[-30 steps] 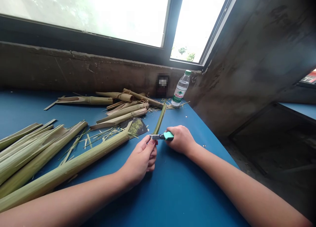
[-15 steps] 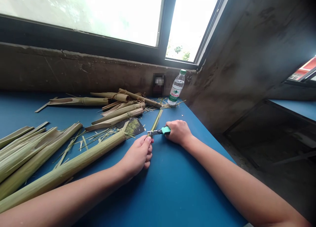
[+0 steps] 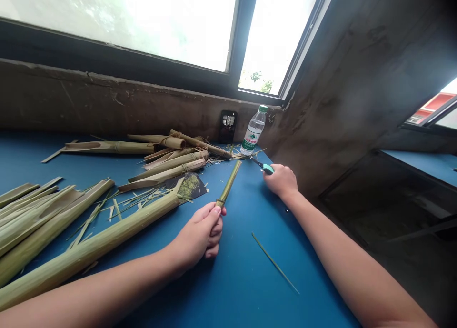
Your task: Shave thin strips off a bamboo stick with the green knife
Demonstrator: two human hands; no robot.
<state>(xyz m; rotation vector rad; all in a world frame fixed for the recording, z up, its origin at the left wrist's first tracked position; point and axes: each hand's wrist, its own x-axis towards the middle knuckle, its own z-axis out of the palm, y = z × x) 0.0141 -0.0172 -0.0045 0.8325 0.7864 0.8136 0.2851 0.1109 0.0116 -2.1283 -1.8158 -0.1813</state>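
Observation:
My left hand (image 3: pixel 206 230) is closed around the lower end of a narrow green bamboo strip (image 3: pixel 230 183), which points up and away with a node just above my thumb. Off to the right, my right hand (image 3: pixel 282 179) grips a utility knife (image 3: pixel 267 168) with a turquoise and black handle. Its blade points towards the water bottle, apart from the bamboo strip. A thin green sliver (image 3: pixel 274 261) lies on the blue table (image 3: pixel 232 290) between my forearms.
Split bamboo pieces (image 3: pixel 53 223) and a long bamboo pole (image 3: pixel 117 237) cover the left. More bamboo (image 3: pixel 171 161) is heaped at the back. A water bottle (image 3: pixel 253 132) and a phone (image 3: pixel 227 126) stand by the wall. The table's right edge runs beside my right arm.
My right hand has moved the knife right and away from the bamboo strip. The thin sliver now lies on the table at right. My left hand still holds the strip, slightly lower.

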